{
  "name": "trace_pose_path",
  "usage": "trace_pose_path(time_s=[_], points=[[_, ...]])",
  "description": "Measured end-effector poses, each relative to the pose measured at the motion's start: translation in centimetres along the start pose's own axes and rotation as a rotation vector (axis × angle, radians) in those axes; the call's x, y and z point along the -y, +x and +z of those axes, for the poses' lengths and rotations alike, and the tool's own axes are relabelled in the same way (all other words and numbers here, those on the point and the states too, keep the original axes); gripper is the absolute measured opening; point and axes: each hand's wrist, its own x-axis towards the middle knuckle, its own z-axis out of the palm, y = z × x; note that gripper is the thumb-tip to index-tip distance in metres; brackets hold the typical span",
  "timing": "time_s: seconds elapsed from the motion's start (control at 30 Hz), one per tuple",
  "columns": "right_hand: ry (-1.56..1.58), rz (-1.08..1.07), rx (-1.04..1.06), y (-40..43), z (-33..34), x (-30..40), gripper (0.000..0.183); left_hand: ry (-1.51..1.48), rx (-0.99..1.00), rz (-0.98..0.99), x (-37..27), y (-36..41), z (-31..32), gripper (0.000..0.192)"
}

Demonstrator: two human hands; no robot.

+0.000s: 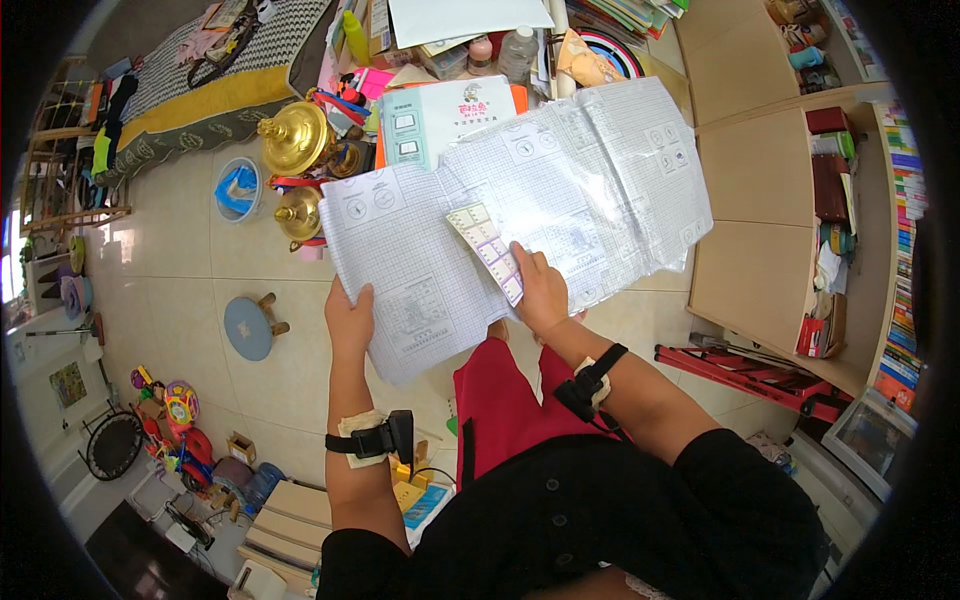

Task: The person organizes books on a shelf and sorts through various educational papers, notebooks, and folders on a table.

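Observation:
Wide, glossy gridded sheets (525, 191), which look like self-adhesive book-cover film, are spread in front of me. Printed diagrams and small writing mark them, and a shiny crease crosses their right half. My left hand (350, 319) grips their lower left edge, thumb on top. A narrow sheet of label stickers (486, 246) with purple and pale green borders lies over the film. My right hand (541, 289) pinches its lower right edge against the film; the fingers beneath are hidden. Behind the film is a white and teal stationery packet (442, 112), partly covered.
A cluttered desk holds a clear plastic bottle (518, 54) and gold trophies (296, 139). On the floor at left are a blue-topped stool (249, 328) and a lined waste bin (238, 189). Wooden cabinets (754, 172) and a red folded ladder (750, 375) stand at right.

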Motion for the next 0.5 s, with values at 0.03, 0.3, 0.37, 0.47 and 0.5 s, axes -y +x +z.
trace_pose_path(time_s=[0.03, 0.3, 0.37, 0.47, 0.5], points=[[0.003, -0.005, 0.023, 0.0, -0.1, -0.1, 0.061, 0.001, -0.003, 0.0, -0.4, 0.1, 0.0, 0.034], [0.024, -0.289, 0.013, 0.5, -0.2, -0.2, 0.05, 0.256, -0.084, 0.188, -1.7, 1.0, 0.4, 0.029], [-0.014, -0.312, 0.038, 0.3, -0.1, -0.2, 0.048, 0.215, -0.085, 0.163, -0.9, 1.1, 0.7, 0.028], [-0.031, -0.267, 0.04, 0.3, -0.1, -0.4, 0.045, 0.08, -0.066, 0.091, 1.6, 1.8, 1.5, 0.028], [-0.032, -0.265, 0.039, 0.3, -0.2, -0.6, 0.045, -0.017, -0.041, 0.044, 1.9, 2.0, 1.8, 0.028]])
